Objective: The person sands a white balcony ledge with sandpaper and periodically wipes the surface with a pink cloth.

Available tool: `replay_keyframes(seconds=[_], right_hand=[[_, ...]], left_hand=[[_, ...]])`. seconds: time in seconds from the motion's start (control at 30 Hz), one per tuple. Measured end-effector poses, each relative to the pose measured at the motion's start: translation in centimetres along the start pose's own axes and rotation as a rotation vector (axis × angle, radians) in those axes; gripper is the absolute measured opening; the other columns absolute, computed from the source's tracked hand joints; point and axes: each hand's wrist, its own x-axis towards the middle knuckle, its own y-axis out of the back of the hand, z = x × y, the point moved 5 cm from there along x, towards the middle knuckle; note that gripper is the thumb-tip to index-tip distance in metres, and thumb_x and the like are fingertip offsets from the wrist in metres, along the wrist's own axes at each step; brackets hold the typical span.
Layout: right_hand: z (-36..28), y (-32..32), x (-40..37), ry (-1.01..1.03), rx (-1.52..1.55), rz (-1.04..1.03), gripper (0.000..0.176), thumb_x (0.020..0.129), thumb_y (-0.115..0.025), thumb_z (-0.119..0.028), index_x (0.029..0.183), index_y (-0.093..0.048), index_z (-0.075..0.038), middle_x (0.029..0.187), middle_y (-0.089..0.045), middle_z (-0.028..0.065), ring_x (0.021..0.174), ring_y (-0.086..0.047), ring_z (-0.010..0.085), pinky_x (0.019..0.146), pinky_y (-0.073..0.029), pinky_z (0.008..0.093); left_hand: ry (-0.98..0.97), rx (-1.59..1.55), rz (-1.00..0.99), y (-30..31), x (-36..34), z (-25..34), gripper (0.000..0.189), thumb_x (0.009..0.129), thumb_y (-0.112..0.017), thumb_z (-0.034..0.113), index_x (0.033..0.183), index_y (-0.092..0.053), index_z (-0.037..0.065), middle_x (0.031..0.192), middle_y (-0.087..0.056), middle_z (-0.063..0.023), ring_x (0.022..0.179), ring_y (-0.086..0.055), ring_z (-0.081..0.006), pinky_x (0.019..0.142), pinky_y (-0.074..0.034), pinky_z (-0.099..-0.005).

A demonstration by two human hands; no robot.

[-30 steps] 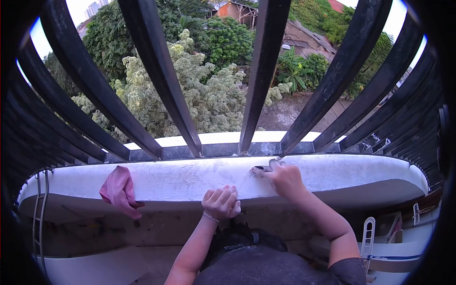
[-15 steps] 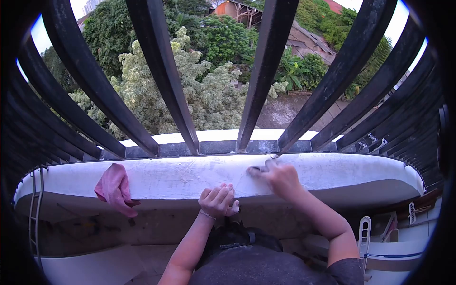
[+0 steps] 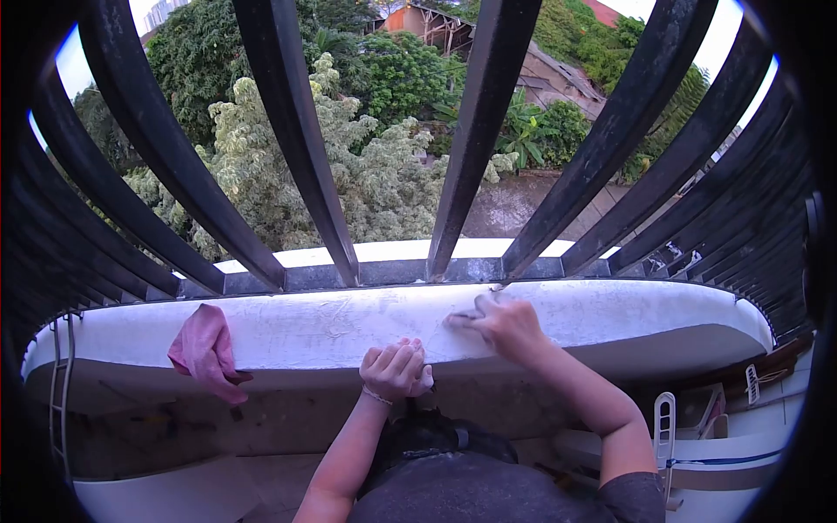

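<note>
My right hand is on the top of the white ledge, right of centre, with its fingers bent and pointing left against the surface. Whatever lies under those fingers is too small and blurred to make out. At the ledge's front edge my left hand is curled, its fingertips and thumb whitened; I cannot make out anything in it. A pink cloth hangs over the front edge, to the left of my left hand. Faint scratches and patches mark the ledge between the cloth and my right hand.
Dark metal bars rise behind the ledge, with trees and a roof beyond. A thin ladder-like frame stands at the far left. At the lower right are a slotted white strip and a pale curved surface with a blue band.
My right hand's fingers have shifted slightly and look more spread on the ledge. The whole view has moved a little; my left hand keeps its curled pose at the edge.
</note>
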Motion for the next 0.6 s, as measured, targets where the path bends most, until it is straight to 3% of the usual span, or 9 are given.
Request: replay_keyframes(seconds=[0.07, 0.2, 0.33, 0.47, 0.6], right_hand=[[1.2, -0.5, 0.2, -0.058, 0.006, -0.005, 0.045, 0.093, -0.063, -0.015, 0.122, -0.076, -0.046, 0.086, -0.06, 0.0025, 0.066, -0.065, 0.0218, 0.051, -0.052, 0.0354], [-1.4, 0.2, -0.3, 0.081, -0.099, 0.04, 0.038, 0.093, -0.062, -0.018, 0.117, -0.076, -0.044, 0.085, -0.061, 0.0013, 0.065, -0.065, 0.0194, 0.051, -0.052, 0.0363], [1.1, -0.8, 0.3, -0.006, -0.122, 0.0, 0.039, 0.095, -0.061, -0.021, 0.126, -0.072, -0.043, 0.086, -0.06, 0.0018, 0.065, -0.065, 0.0189, 0.05, -0.051, 0.0332], [-2.0, 0.1, -0.5, 0.13, -0.2, 0.026, 0.037, 0.096, -0.061, -0.021, 0.127, -0.072, -0.04, 0.087, -0.06, 0.0018, 0.065, -0.065, 0.0179, 0.047, -0.049, 0.0321], [0.1, -0.7, 0.3, -0.006, -0.133, 0.003, 0.037, 0.095, -0.062, -0.02, 0.128, -0.072, -0.035, 0.086, -0.06, 0.0026, 0.065, -0.065, 0.0192, 0.048, -0.051, 0.0324]], left_hand=[[-0.005, 0.001, -0.002, 0.2, 0.1, 0.0, 0.022, 0.086, -0.06, 0.034, 0.082, -0.073, 0.016, 0.092, -0.075, 0.0033, 0.084, -0.074, -0.0112, 0.069, -0.047, -0.0309], [-0.008, 0.017, 0.01, 0.2, 0.1, 0.0, 0.02, 0.085, -0.061, 0.032, 0.082, -0.072, 0.017, 0.09, -0.074, 0.0038, 0.085, -0.073, -0.0105, 0.069, -0.046, -0.0308], [-0.008, 0.007, 0.011, 0.2, 0.3, 0.0, 0.016, 0.084, -0.062, 0.03, 0.082, -0.071, 0.017, 0.089, -0.073, 0.0041, 0.085, -0.073, -0.0102, 0.069, -0.046, -0.0308], [0.001, 0.009, 0.032, 0.0, -0.2, 0.0, 0.015, 0.083, -0.063, 0.027, 0.082, -0.072, 0.016, 0.088, -0.073, 0.004, 0.084, -0.073, -0.0104, 0.069, -0.046, -0.0308], [0.004, -0.003, 0.025, 0.0, 0.0, 0.1, 0.015, 0.083, -0.063, 0.027, 0.082, -0.073, 0.016, 0.088, -0.073, 0.0038, 0.084, -0.073, -0.0106, 0.069, -0.045, -0.031]])
